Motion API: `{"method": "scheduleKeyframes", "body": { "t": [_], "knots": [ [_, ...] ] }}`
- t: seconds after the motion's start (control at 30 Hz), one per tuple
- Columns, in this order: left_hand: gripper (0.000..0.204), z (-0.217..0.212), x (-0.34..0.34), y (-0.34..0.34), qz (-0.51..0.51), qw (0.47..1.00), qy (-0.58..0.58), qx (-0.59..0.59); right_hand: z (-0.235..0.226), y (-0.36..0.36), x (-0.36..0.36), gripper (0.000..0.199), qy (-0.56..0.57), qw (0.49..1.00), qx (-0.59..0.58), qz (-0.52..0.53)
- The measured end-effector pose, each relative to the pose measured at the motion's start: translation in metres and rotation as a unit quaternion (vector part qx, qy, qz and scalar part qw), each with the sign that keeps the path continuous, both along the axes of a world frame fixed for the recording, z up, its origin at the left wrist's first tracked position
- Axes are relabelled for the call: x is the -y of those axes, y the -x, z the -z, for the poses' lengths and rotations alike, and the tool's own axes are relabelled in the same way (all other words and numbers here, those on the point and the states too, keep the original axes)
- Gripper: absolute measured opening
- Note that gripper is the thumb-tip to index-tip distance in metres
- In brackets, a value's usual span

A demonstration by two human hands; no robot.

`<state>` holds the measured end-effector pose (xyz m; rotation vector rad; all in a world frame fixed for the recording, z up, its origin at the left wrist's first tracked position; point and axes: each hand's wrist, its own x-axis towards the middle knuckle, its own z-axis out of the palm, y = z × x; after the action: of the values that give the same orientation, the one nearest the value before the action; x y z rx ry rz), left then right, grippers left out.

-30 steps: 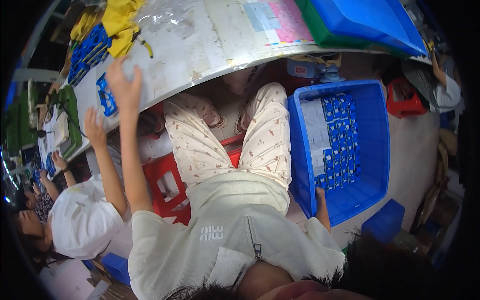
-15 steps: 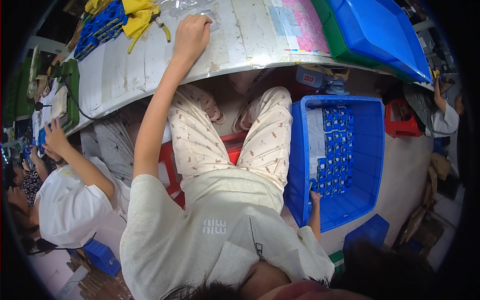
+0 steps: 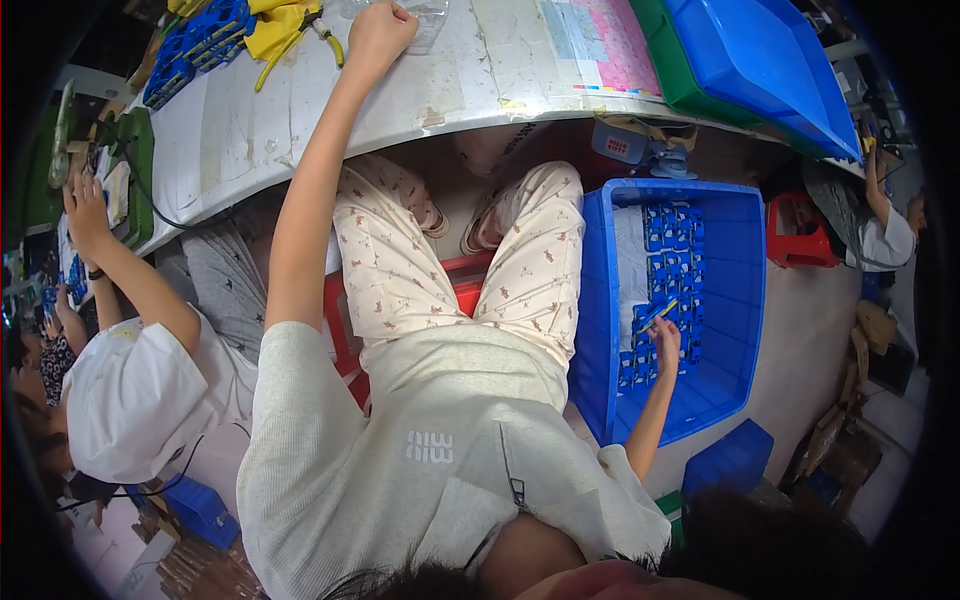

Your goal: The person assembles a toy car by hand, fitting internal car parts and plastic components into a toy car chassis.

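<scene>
My left hand point(image 3: 381, 42) is at the far part of the white table, its fingers curled closed beside a clear plastic bag point(image 3: 430, 28); what it holds, if anything, is hidden. My right hand point(image 3: 666, 345) is inside a large blue bin point(image 3: 738, 300) at my right side. Its fingers pinch a small blue part with a yellow edge point(image 3: 657, 316). Below it, several similar blue parts point(image 3: 672, 228) lie in rows on a whitish sheet point(image 3: 631, 262) in the bin.
Yellow-handled pliers point(image 3: 336, 50), yellow cloth point(image 3: 275, 35) and a stack of blue parts point(image 3: 205, 45) lie at the table's far left. Blue and green trays point(image 3: 745, 65) overlap its right edge. A co-worker in white point(image 3: 150, 390) sits at left. A red stool point(image 3: 798, 235) stands beyond the bin.
My right hand has moved up and inward from the bin's near left side, carrying the blue part over the rows. My left hand is slightly farther up the table.
</scene>
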<state>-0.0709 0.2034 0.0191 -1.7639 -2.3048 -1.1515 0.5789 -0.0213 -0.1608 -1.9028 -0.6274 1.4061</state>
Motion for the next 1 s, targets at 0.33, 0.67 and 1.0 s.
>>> {"method": "scheduleKeyframes", "body": {
  "t": [0.33, 0.67, 1.0],
  "knots": [
    [0.017, -0.047, 0.005, -0.023, -0.030, 0.988, -0.148, -0.017, -0.099, 0.077, -0.033, 0.025, -0.244, 0.936, -0.252, -0.010],
    [0.031, -0.032, 0.052, -0.106, 0.084, 0.980, -0.044, -0.172, -0.130, 0.167, -0.039, 0.059, -0.273, 0.891, -0.351, -0.095],
    [0.076, -0.042, 0.181, -0.230, 0.471, 0.847, 0.095, 0.229, -0.180, 0.259, -0.032, 0.062, -0.216, 0.863, -0.424, -0.171]
  ]
}}
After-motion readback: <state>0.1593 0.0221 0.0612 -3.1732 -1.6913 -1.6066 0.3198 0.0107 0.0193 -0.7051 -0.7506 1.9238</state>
